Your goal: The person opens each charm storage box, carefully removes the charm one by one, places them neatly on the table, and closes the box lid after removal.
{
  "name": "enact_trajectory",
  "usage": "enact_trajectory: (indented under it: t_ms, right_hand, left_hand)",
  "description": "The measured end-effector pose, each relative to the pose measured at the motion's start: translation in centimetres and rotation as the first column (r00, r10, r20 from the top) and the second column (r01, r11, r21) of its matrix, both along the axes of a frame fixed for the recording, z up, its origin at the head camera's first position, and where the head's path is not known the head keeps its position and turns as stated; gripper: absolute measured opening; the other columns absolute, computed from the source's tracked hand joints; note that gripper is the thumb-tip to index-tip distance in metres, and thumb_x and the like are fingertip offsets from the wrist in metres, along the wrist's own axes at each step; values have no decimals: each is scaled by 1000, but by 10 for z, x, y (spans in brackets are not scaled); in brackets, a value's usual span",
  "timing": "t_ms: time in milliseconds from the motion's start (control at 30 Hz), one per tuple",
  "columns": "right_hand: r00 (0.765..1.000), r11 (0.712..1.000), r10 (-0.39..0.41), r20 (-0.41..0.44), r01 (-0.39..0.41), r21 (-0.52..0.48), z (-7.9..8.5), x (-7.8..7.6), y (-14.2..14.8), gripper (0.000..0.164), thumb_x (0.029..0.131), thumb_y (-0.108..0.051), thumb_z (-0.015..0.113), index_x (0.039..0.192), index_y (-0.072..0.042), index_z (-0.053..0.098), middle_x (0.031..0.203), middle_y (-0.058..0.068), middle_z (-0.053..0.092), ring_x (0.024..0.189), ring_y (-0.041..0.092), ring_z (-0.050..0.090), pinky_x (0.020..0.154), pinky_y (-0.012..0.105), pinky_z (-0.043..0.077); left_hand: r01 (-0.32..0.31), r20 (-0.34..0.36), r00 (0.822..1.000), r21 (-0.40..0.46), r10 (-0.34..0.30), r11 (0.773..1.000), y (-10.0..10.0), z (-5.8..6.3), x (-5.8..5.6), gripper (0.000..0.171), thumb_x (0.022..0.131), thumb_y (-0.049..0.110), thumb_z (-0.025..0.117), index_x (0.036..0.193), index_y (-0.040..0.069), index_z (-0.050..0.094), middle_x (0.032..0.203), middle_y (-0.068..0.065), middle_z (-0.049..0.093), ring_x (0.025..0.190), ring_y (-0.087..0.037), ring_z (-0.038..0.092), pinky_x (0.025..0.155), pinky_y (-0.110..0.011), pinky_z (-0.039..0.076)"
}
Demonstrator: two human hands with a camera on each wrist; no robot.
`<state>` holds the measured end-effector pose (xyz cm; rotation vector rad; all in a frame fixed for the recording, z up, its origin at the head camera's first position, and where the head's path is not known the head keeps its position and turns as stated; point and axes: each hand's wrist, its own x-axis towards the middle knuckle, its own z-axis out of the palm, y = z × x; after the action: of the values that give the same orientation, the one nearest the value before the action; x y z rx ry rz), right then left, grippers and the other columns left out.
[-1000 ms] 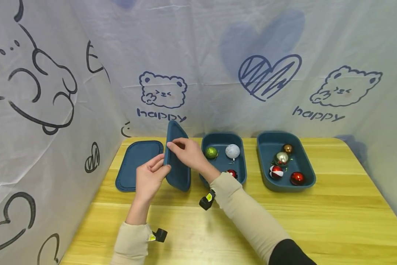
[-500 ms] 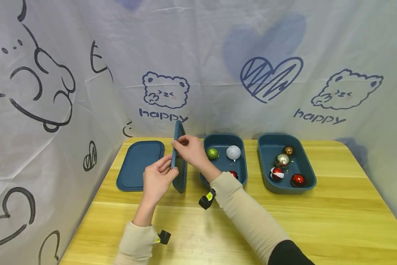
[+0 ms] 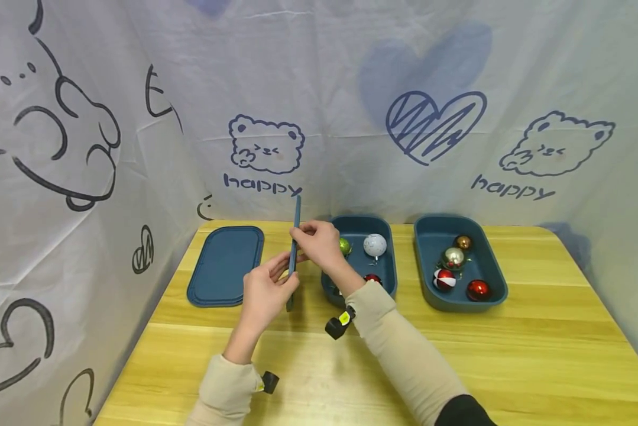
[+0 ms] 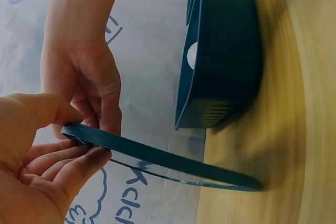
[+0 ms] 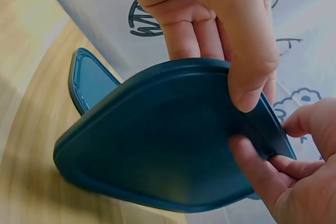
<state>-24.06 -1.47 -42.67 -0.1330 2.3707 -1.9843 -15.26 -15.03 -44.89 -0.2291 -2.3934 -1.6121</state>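
Observation:
A dark blue lid [image 3: 297, 214] stands on edge above the table, seen almost edge-on in the head view and broad side in the right wrist view. My left hand [image 3: 264, 294] pinches its near edge between thumb and fingers. Higher up, my right hand [image 3: 321, 245] grips the same lid, thumb on its rim. Flat on the table to the left lies a second dark blue lid [image 3: 225, 266]. Just right of the hands is a blue box [image 3: 360, 264] with a green glitter ball [image 3: 345, 246], a white ball [image 3: 375, 245] and a red ball [image 3: 372, 277], partly hidden by the right arm.
Farther right, another blue box [image 3: 429, 236] holds several baubles, among them a silver ball [image 3: 453, 257] and a shiny red one. A white printed cloth [image 3: 340, 165] hangs behind and to the sides of the wooden table [image 3: 553, 331].
The held lid has turned from showing its face to nearly edge-on and shifted slightly right. Both hands moved right with it. The boxes and the flat lid stay put.

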Motion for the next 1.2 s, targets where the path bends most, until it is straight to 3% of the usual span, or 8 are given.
enact_trajectory:
  t_ms: [133,300,500,800,1000,1100,1200]
  right_hand:
    - [999,999,-17,43,19,-44,-2,0,5,32,99,-21,69,121,2,75,106,17,78,81,21,79,67,43,66]
    - [996,997,-46,72,51,-62,-2,-1,10,34,97,-18,67,123,4,74,108,20,77,78,20,78,60,34,65]
    - [993,996,-77,91,82,-46,-2,-1,14,32,97,-17,66,120,2,76,97,16,75,72,15,73,64,36,66]
    - [991,996,-71,116,77,-48,-3,-3,26,39,98,-18,62,130,2,73,105,16,73,82,19,75,66,35,66]
    - [990,996,-54,133,62,-61,-7,-2,34,38,98,-17,61,127,3,73,93,12,71,77,18,73,63,32,65]
    - [989,997,-49,141,58,-58,-9,-2,37,37,98,-18,61,127,2,74,89,10,70,73,16,71,62,31,65]
    - [988,997,-55,147,61,-42,-12,-1,39,36,98,-18,61,126,0,76,93,11,72,72,15,70,61,31,64]
  left_hand:
    - [1,-9,1000,-4,-1,1000,3,-2,0,44,95,2,72,139,2,68,131,-20,73,124,-31,71,91,-33,61]
    - [26,-1,1000,2,-26,1000,6,-4,0,43,95,3,76,137,0,69,133,-21,72,124,-32,70,92,-35,61]
    - [53,8,999,3,-53,999,7,-4,0,44,95,8,78,138,1,69,135,-22,70,125,-34,70,93,-36,61]
    - [101,34,994,15,-101,995,6,-7,-3,44,97,17,79,137,4,70,133,-19,73,123,-33,72,95,-37,62]
    - [138,83,986,52,-142,989,2,-12,-7,46,99,24,77,139,4,68,136,-20,71,125,-32,71,99,-36,60]
    - [107,83,991,39,-109,994,-2,-18,-12,42,101,24,75,137,4,70,134,-20,72,123,-32,72,98,-35,61]
    - [16,96,995,-14,-14,1000,-7,-26,-17,36,102,22,73,133,4,73,129,-18,75,118,-30,75,95,-36,63]
